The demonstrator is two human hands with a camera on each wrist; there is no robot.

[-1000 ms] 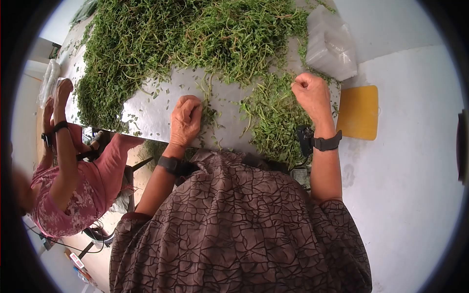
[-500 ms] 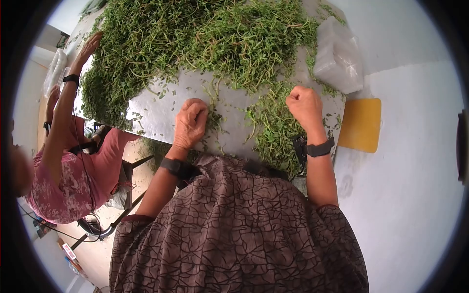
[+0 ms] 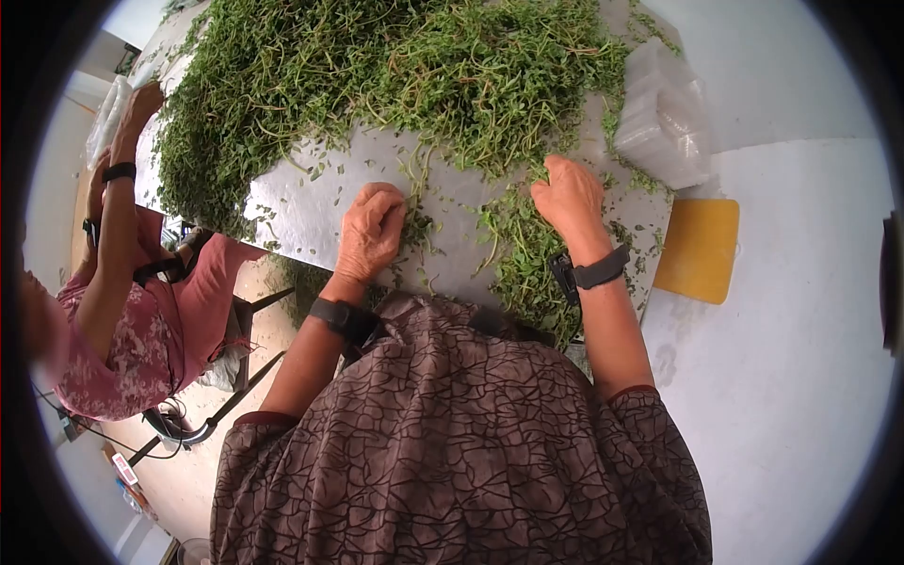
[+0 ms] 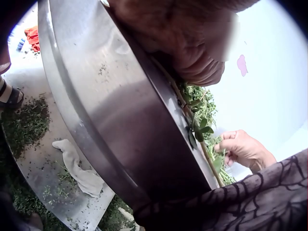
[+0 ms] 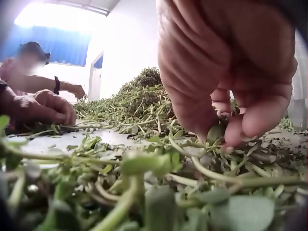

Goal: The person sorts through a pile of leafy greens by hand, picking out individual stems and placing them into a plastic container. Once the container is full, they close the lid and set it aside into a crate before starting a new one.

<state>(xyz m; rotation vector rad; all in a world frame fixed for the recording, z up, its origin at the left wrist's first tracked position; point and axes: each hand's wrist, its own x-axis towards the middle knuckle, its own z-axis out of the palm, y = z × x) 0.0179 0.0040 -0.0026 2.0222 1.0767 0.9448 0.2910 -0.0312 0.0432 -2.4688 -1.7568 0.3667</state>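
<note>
My right grip (image 3: 570, 198), the nearer one, pinches a leafy sprig (image 5: 215, 133) at the far end of loose stems (image 3: 523, 256) trailing toward me, while my left grip (image 3: 372, 231) rests curled, contents hidden.

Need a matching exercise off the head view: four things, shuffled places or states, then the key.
Things
1. left hand
2. plastic bundle
3. right hand
4. yellow panel

Places or states
A. fingers in the small greens patch
B. flat, past the right edge of the tabletop
C. fingers curled, left of the small greens patch
D. see-through, at the tabletop's far right

Pairs: 1-C, 2-D, 3-A, 4-B
</note>
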